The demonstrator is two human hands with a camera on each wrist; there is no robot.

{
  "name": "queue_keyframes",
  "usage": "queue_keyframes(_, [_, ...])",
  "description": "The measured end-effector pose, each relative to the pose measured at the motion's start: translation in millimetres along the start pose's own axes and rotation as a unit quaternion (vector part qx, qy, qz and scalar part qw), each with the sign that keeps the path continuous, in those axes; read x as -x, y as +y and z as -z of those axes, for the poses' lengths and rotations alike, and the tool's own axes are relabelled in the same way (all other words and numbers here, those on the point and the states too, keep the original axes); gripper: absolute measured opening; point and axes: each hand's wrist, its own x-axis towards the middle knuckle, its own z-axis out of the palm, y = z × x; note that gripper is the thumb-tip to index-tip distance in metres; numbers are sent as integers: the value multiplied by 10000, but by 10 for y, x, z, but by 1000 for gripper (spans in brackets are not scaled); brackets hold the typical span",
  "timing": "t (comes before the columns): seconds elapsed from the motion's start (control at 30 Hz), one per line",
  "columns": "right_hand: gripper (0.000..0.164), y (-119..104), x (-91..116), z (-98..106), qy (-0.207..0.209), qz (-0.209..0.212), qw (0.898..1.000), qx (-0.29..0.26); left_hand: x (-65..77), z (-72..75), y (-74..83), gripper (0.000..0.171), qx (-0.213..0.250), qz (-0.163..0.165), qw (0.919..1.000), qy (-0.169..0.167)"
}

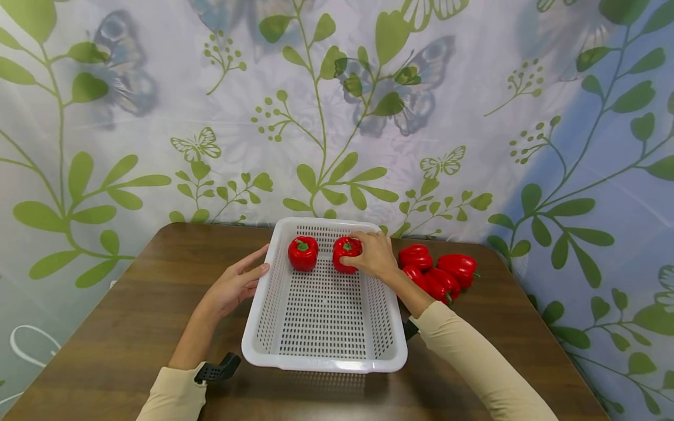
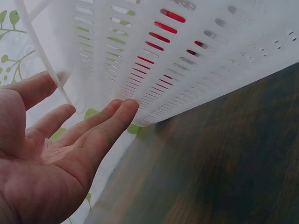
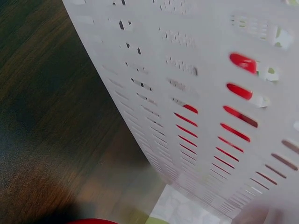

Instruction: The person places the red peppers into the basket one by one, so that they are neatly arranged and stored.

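Note:
A white perforated plastic basket [image 1: 326, 327] stands on the wooden table. My left hand [image 1: 234, 286] holds its left side; in the left wrist view the thumb reaches over the basket's rim [image 2: 44, 56] while the fingers lie along the outer wall. My right hand [image 1: 375, 254] reaches over the right rim and grips a red bell pepper [image 1: 339, 251] with a green stem, inside near the back. Left of it, a second red bell pepper [image 1: 302, 257] sits in the basket. Through the slots, the right wrist view shows red patches; most of that hand is hidden there.
Several red bell peppers [image 1: 457, 269] lie in a cluster on the table [image 1: 500, 351], just right of the basket. Behind the table hangs a cloth [image 1: 237, 117] printed with leaves and butterflies. A white cable [image 1: 31, 330] shows at the far left.

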Motion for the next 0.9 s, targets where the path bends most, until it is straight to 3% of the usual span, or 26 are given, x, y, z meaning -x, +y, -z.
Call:
queue_keyframes(0.63, [62,14,-5,4,-6,30,9999,-113,16,-2,-14,63,17,-53,10000,2])
queue_keyframes(0.77, [63,44,-14,11,67,24,9991,-425,12,-7,-27,63,41,-43,10000,-1])
queue_keyframes(0.9, [59,56,-3,39,172,-45,9936,-1112,19,-5,-68,62,70,-33,10000,17])
